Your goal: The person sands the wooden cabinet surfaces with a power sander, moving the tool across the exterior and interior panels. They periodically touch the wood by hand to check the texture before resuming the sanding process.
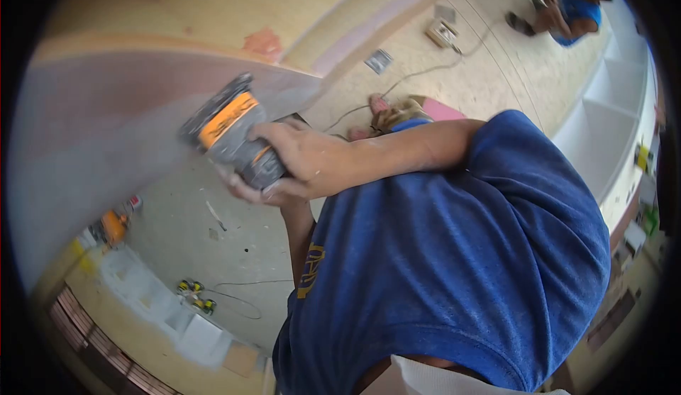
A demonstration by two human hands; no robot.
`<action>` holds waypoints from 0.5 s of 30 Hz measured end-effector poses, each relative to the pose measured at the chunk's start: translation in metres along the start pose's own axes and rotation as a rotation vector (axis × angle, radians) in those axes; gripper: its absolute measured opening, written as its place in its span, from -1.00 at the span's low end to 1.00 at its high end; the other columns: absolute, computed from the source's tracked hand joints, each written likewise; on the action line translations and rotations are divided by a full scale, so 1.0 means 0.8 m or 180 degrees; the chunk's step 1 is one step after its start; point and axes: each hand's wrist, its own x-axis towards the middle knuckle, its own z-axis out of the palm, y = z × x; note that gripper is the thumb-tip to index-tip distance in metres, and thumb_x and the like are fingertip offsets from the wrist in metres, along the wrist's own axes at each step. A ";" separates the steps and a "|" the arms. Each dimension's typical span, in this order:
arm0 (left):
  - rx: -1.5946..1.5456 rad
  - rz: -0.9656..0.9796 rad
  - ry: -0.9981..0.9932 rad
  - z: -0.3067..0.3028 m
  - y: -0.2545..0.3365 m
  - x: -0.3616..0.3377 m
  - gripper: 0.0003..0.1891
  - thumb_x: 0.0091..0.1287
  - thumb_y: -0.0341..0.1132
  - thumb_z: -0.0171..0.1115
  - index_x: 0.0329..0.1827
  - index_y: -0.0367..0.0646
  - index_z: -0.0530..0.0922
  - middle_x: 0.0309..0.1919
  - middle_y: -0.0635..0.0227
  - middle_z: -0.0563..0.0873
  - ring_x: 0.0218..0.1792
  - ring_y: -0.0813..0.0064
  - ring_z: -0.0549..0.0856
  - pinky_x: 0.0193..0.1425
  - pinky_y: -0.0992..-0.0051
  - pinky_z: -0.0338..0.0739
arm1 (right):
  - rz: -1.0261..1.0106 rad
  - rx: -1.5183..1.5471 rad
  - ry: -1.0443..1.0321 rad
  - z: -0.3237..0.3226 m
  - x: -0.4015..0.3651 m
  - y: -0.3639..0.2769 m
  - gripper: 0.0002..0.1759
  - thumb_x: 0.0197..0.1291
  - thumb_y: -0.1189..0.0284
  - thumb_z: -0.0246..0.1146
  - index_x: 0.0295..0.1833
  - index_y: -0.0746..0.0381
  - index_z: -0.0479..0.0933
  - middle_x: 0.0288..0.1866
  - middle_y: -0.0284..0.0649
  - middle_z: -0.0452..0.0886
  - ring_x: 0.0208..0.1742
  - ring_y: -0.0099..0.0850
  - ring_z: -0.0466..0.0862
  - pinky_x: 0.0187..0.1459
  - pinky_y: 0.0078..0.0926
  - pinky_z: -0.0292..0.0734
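Note:
A black and grey electric sander (237, 136) with an orange label band is gripped between both hands. My right hand (312, 159) wraps the near side of its body, thumb across the top. Below it, my left hand (245, 189) holds the underside of the rear end, with some fingers hidden behind the tool. The sander's pad faces the broad greyish-white panel (106, 132) at the left. It looks close to or touching that surface; the contact edge is blurred. Pale dust coats my fingers.
On the floor lie a beige box-shaped device (442, 32) with a cord and a grey sheet (379, 61). Another person (576, 8) crouches at upper right beside white shelving (603, 122). Orange equipment (113, 226) and yellow-green power tools (197, 296) are at lower left.

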 end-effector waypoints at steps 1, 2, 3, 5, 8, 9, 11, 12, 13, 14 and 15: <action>0.0078 0.0029 0.0109 -0.001 -0.005 0.004 -0.16 0.24 -0.16 0.47 0.42 -0.24 0.09 0.28 -0.15 0.32 0.24 -0.01 0.51 0.22 0.08 0.55 | 0.0105 0.0035 -0.0163 -0.001 -0.004 0.009 -0.17 0.11 0.29 0.41 0.37 0.31 0.11 0.02 0.22 0.51 0.00 0.17 0.61 0.02 -0.14 0.54; 0.0114 0.0247 -0.0181 -0.005 -0.009 0.006 -0.18 0.25 -0.10 0.45 0.40 -0.23 0.13 0.30 -0.17 0.29 0.24 -0.03 0.49 0.21 0.10 0.55 | 0.0248 0.0052 -0.0299 -0.001 -0.009 0.015 -0.20 0.14 0.32 0.39 0.37 0.32 0.11 0.04 0.24 0.52 0.03 0.18 0.61 0.05 -0.12 0.53; 0.0118 0.0457 -0.0500 -0.011 -0.010 0.009 -0.20 0.25 -0.05 0.43 0.38 -0.21 0.16 0.32 -0.18 0.26 0.25 -0.04 0.48 0.20 0.12 0.56 | 0.0201 0.0032 -0.0312 -0.003 -0.011 0.011 -0.20 0.14 0.32 0.39 0.37 0.32 0.11 0.04 0.24 0.52 0.03 0.18 0.61 0.05 -0.12 0.53; 0.0068 0.0297 -0.0381 -0.010 -0.005 0.014 -0.34 0.34 -0.04 0.31 0.34 -0.20 0.22 0.31 -0.12 0.27 0.32 -0.07 0.40 0.26 0.04 0.51 | 0.0769 0.0450 -0.0725 -0.024 -0.011 0.003 -0.21 0.17 0.35 0.36 0.40 0.30 0.09 0.06 0.29 0.53 0.09 0.17 0.60 0.09 -0.09 0.52; 0.0027 0.0071 -0.0248 -0.019 0.002 0.030 -0.05 -0.11 -0.18 0.69 0.30 -0.17 0.23 0.31 -0.08 0.28 0.31 -0.08 0.40 0.35 0.02 0.40 | 0.0460 0.0097 -0.1072 -0.065 -0.003 -0.018 -0.25 0.19 0.43 0.35 0.41 0.28 0.12 0.11 0.19 0.56 0.16 0.09 0.60 0.16 -0.10 0.52; 0.0076 0.0048 -0.0212 -0.024 0.005 0.043 -0.05 -0.11 -0.18 0.69 0.30 -0.17 0.23 0.31 -0.08 0.28 0.31 -0.08 0.40 0.35 0.02 0.40 | 0.0099 0.0065 -0.1061 -0.073 -0.002 -0.017 -0.27 0.19 0.45 0.35 0.40 0.28 0.15 0.13 0.13 0.57 0.16 0.07 0.61 0.18 -0.12 0.52; 0.0560 0.0446 0.0150 -0.034 0.014 0.081 0.01 -0.18 -0.22 0.72 0.31 -0.19 0.20 0.28 -0.08 0.30 0.28 -0.09 0.41 0.37 0.02 0.37 | 0.0387 -0.0048 -0.1175 -0.100 -0.004 -0.023 -0.37 0.20 0.49 0.35 0.34 0.29 0.26 0.13 0.04 0.59 0.15 -0.05 0.64 0.19 -0.19 0.54; 0.0708 0.0627 0.0203 -0.044 0.020 0.099 0.08 -0.21 -0.27 0.73 0.35 -0.23 0.15 0.26 -0.07 0.31 0.26 -0.09 0.43 0.34 0.03 0.42 | 0.0425 -0.0220 -0.1050 -0.115 -0.004 -0.019 -0.43 0.21 0.48 0.35 0.30 0.30 0.32 0.11 0.01 0.61 0.11 -0.11 0.67 0.16 -0.24 0.57; 0.0737 0.0606 0.0219 -0.049 0.021 0.111 0.08 -0.21 -0.27 0.73 0.35 -0.23 0.15 0.26 -0.07 0.31 0.26 -0.09 0.43 0.34 0.03 0.42 | 0.0468 -0.0388 -0.0929 -0.131 -0.005 -0.014 -0.48 0.22 0.48 0.35 0.26 0.31 0.38 0.09 -0.01 0.63 0.08 -0.18 0.69 0.12 -0.28 0.60; 0.0643 0.0631 0.0418 -0.050 0.019 0.122 0.08 -0.16 -0.27 0.71 0.38 -0.24 0.12 0.25 -0.10 0.33 0.23 -0.06 0.46 0.23 0.08 0.51 | 0.0460 -0.0381 -0.0977 -0.149 -0.005 -0.006 -0.48 0.22 0.48 0.35 0.26 0.31 0.38 0.09 -0.01 0.63 0.08 -0.18 0.69 0.12 -0.28 0.60; 0.0559 0.0656 0.0632 -0.053 0.019 0.130 0.08 -0.10 -0.27 0.69 0.41 -0.24 0.08 0.24 -0.12 0.34 0.20 -0.02 0.49 0.12 0.14 0.60 | 0.0451 -0.0544 -0.0707 -0.166 -0.007 0.001 -0.52 0.20 0.45 0.37 0.20 0.30 0.43 0.03 -0.02 0.65 0.02 -0.19 0.72 0.05 -0.28 0.62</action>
